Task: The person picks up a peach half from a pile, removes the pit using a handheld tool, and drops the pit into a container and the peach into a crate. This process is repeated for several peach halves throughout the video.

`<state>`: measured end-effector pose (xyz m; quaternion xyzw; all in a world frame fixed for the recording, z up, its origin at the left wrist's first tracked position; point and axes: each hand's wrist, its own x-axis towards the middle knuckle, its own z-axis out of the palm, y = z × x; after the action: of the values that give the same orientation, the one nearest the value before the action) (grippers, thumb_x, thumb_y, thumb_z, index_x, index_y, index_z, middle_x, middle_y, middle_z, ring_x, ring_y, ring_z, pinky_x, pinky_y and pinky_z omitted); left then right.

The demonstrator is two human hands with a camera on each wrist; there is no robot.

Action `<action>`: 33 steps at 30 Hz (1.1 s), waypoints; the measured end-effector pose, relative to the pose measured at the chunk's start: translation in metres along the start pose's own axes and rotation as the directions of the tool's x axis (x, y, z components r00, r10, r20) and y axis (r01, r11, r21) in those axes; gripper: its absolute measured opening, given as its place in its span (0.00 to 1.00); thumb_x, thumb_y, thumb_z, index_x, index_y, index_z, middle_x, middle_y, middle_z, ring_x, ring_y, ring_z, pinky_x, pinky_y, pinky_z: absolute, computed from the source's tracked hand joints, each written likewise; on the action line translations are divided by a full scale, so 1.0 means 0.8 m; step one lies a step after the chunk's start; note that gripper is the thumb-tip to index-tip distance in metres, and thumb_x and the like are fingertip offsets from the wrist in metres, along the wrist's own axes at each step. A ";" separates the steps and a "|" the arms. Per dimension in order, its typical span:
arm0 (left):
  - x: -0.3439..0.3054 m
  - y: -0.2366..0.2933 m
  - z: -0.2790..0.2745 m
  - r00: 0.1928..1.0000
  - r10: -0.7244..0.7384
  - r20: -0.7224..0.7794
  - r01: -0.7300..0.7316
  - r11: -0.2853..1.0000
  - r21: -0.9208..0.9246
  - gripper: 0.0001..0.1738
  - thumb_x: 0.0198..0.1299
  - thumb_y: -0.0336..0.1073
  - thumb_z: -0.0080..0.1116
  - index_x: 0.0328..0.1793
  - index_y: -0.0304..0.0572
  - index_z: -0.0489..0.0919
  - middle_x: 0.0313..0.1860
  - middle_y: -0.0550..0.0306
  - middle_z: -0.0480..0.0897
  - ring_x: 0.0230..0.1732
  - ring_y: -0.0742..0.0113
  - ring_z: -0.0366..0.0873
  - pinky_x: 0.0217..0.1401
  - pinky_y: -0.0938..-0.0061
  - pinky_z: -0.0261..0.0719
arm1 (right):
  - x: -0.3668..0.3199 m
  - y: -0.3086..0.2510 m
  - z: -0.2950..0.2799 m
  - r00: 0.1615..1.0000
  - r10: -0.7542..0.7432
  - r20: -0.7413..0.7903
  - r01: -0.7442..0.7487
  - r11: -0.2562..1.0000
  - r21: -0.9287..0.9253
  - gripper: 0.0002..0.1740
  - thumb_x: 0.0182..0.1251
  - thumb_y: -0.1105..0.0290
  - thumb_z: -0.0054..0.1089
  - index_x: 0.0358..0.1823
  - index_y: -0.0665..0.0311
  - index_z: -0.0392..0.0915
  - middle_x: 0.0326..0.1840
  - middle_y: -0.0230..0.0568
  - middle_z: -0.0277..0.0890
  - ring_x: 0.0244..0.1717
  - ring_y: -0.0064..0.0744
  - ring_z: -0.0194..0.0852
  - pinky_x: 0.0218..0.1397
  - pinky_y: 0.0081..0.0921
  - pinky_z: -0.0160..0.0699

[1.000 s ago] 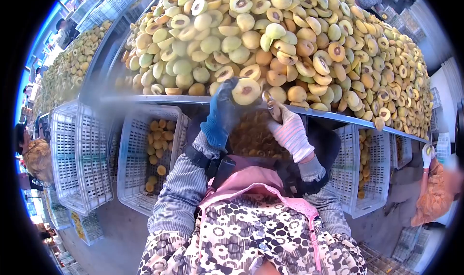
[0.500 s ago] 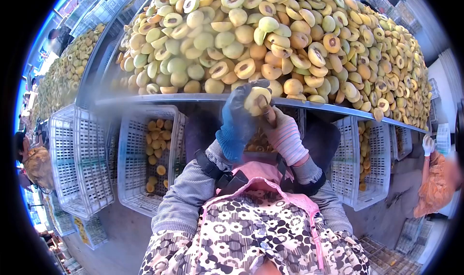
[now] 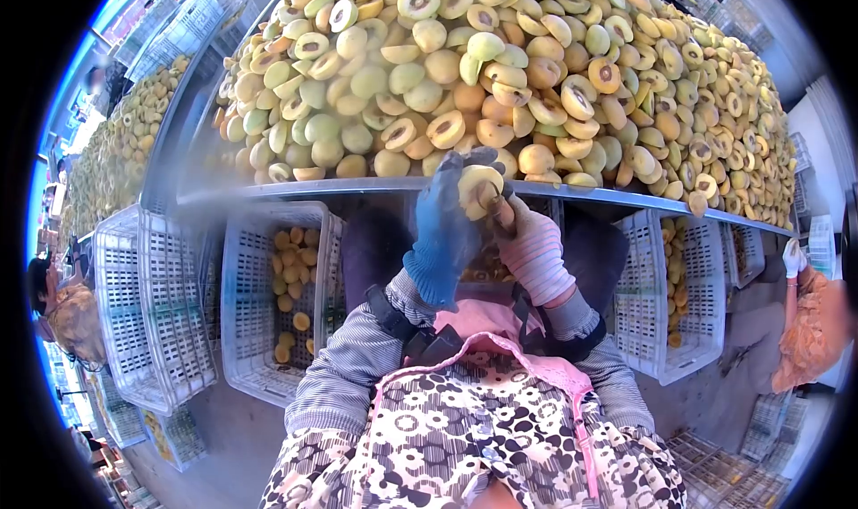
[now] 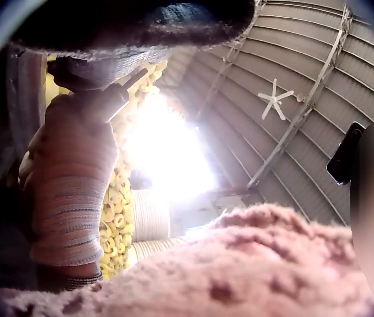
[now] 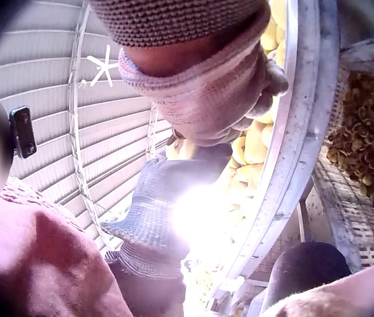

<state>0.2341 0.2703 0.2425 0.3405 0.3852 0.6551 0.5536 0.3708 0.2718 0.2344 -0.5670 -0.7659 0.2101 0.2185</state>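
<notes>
In the head view my left hand (image 3: 440, 236), in a blue-and-grey glove, holds a halved yellow peach (image 3: 479, 190) with its cut face up, just over the table's near edge. My right hand (image 3: 538, 252), in a white-and-pink striped glove, grips a short pitting tool (image 3: 506, 214) by its handle. The tool's tip is at the middle of the cut face, where fingers partly hide it. The left wrist view shows the tool's thin metal shaft (image 4: 134, 80) beyond the striped glove.
A large heap of halved peaches (image 3: 536, 89) covers the metal table (image 3: 626, 203). White plastic crates (image 3: 234, 312) with some peaches stand left and right below it. In the right wrist view, a crate of dark brown bits (image 5: 365, 145) sits under the edge. Another person (image 3: 804, 330) is at far right.
The hands have come together; the tool, held apart from the peach half a second earlier, now meets its cut face. The left hand has turned and shifted slightly right with the peach.
</notes>
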 end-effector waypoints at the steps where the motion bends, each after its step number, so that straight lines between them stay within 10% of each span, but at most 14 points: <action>1: -0.003 -0.003 -0.001 0.977 0.212 0.040 -0.212 0.913 0.348 0.21 0.73 0.41 0.38 0.57 0.32 0.73 0.47 0.45 0.81 0.48 0.62 0.80 0.52 0.71 0.79 | 0.001 0.002 0.001 1.000 -0.002 -0.003 0.002 1.000 -0.001 0.19 0.60 0.63 0.60 0.54 0.55 0.75 0.32 0.53 0.79 0.35 0.57 0.78 0.37 0.42 0.77; 2: -0.005 -0.006 -0.002 0.911 0.384 0.148 -0.385 0.668 0.637 0.23 0.74 0.45 0.35 0.57 0.32 0.73 0.46 0.44 0.80 0.48 0.61 0.80 0.53 0.70 0.79 | 0.000 0.003 0.003 1.000 -0.012 -0.014 0.012 1.000 0.023 0.19 0.60 0.63 0.61 0.53 0.56 0.75 0.32 0.53 0.79 0.35 0.57 0.78 0.36 0.42 0.77; 6: -0.006 -0.009 0.002 0.977 0.215 -0.002 -0.194 0.885 0.423 0.19 0.73 0.40 0.38 0.57 0.32 0.73 0.46 0.45 0.80 0.47 0.60 0.80 0.52 0.70 0.79 | -0.003 -0.002 -0.002 1.000 -0.011 0.017 0.010 1.000 0.028 0.18 0.60 0.62 0.61 0.51 0.56 0.76 0.31 0.53 0.79 0.35 0.57 0.78 0.36 0.43 0.77; 8: -0.010 0.004 0.010 0.996 -0.085 -0.033 0.074 0.964 -0.256 0.17 0.72 0.37 0.43 0.57 0.34 0.73 0.45 0.48 0.81 0.46 0.61 0.81 0.51 0.71 0.79 | -0.004 -0.002 -0.001 1.000 -0.026 0.008 0.026 0.999 0.038 0.17 0.60 0.61 0.61 0.50 0.56 0.76 0.31 0.54 0.79 0.35 0.57 0.78 0.35 0.43 0.77; 9: -0.013 0.007 0.014 0.995 -0.091 -0.034 0.079 0.964 -0.255 0.17 0.72 0.37 0.43 0.57 0.34 0.73 0.45 0.48 0.81 0.46 0.61 0.81 0.51 0.71 0.79 | -0.004 -0.002 0.000 0.999 -0.046 0.001 0.045 0.998 0.047 0.17 0.60 0.61 0.61 0.50 0.56 0.76 0.31 0.54 0.79 0.35 0.57 0.78 0.35 0.43 0.77; 12: -0.020 0.010 0.023 0.995 0.054 -0.078 -0.063 0.992 -0.113 0.21 0.70 0.45 0.48 0.51 0.31 0.79 0.36 0.53 0.82 0.33 0.70 0.79 0.36 0.78 0.78 | -0.003 0.001 -0.003 0.999 -0.045 0.025 0.045 0.999 -0.009 0.17 0.61 0.61 0.61 0.50 0.56 0.76 0.31 0.53 0.79 0.34 0.57 0.78 0.35 0.43 0.77; 14: -0.021 0.010 0.028 0.928 0.368 -0.060 -0.321 0.870 0.375 0.22 0.70 0.46 0.48 0.51 0.31 0.79 0.36 0.52 0.82 0.33 0.71 0.78 0.37 0.80 0.77 | -0.005 0.005 0.004 0.998 -0.051 0.019 0.051 0.999 0.000 0.17 0.61 0.60 0.60 0.51 0.56 0.75 0.30 0.53 0.79 0.34 0.57 0.78 0.35 0.44 0.77; 18: -0.025 0.017 0.028 0.957 0.277 -0.088 -0.250 0.939 0.237 0.21 0.70 0.45 0.48 0.51 0.32 0.79 0.36 0.53 0.82 0.34 0.71 0.79 0.37 0.79 0.78 | -0.006 0.008 0.007 0.998 -0.068 -0.001 0.068 0.995 0.077 0.16 0.62 0.62 0.59 0.50 0.56 0.76 0.31 0.53 0.79 0.34 0.57 0.78 0.35 0.42 0.77; 20: -0.026 0.030 0.023 0.967 0.247 0.065 -0.245 0.825 0.509 0.16 0.65 0.27 0.52 0.59 0.35 0.73 0.46 0.48 0.83 0.45 0.62 0.82 0.49 0.73 0.79 | -0.004 0.003 -0.006 0.999 -0.051 0.013 0.051 0.999 0.019 0.15 0.62 0.62 0.59 0.50 0.57 0.76 0.31 0.53 0.79 0.35 0.56 0.78 0.35 0.41 0.77; 26: -0.018 0.021 0.023 0.899 0.399 0.181 -0.431 0.735 0.523 0.18 0.67 0.25 0.48 0.63 0.30 0.66 0.55 0.47 0.78 0.49 0.63 0.80 0.53 0.74 0.79 | -0.003 -0.007 -0.022 0.994 -0.060 -0.087 0.065 0.996 0.062 0.17 0.61 0.63 0.60 0.51 0.57 0.76 0.31 0.53 0.79 0.35 0.56 0.78 0.36 0.40 0.77; 27: -0.023 0.028 0.034 0.964 0.261 0.050 -0.266 0.950 0.164 0.18 0.66 0.26 0.51 0.61 0.30 0.68 0.53 0.47 0.79 0.50 0.62 0.80 0.53 0.72 0.79 | -0.002 -0.005 -0.020 0.995 -0.051 -0.087 0.057 0.996 0.069 0.18 0.61 0.63 0.61 0.52 0.57 0.76 0.31 0.53 0.79 0.35 0.56 0.78 0.36 0.40 0.77; 30: -0.025 0.037 0.036 0.922 0.364 0.132 -0.371 0.731 0.573 0.18 0.69 0.34 0.50 0.60 0.30 0.70 0.52 0.47 0.79 0.49 0.62 0.80 0.51 0.72 0.80 | 0.001 -0.008 -0.019 0.997 -0.022 -0.069 0.026 0.998 0.062 0.18 0.61 0.63 0.61 0.52 0.57 0.76 0.31 0.52 0.79 0.34 0.57 0.78 0.36 0.40 0.77; 33: -0.012 0.005 0.025 0.933 0.359 0.034 -0.330 0.811 0.483 0.20 0.70 0.42 0.46 0.58 0.32 0.72 0.51 0.47 0.80 0.47 0.62 0.80 0.48 0.74 0.80 | -0.001 -0.005 -0.013 0.999 0.004 -0.038 -0.002 0.998 0.062 0.16 0.60 0.63 0.61 0.50 0.58 0.76 0.31 0.52 0.79 0.34 0.57 0.78 0.37 0.40 0.77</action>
<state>0.2508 0.2633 0.2555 0.5119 0.4835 0.6376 0.3124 0.3740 0.2708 0.2452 -0.5649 -0.7540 0.2233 0.2500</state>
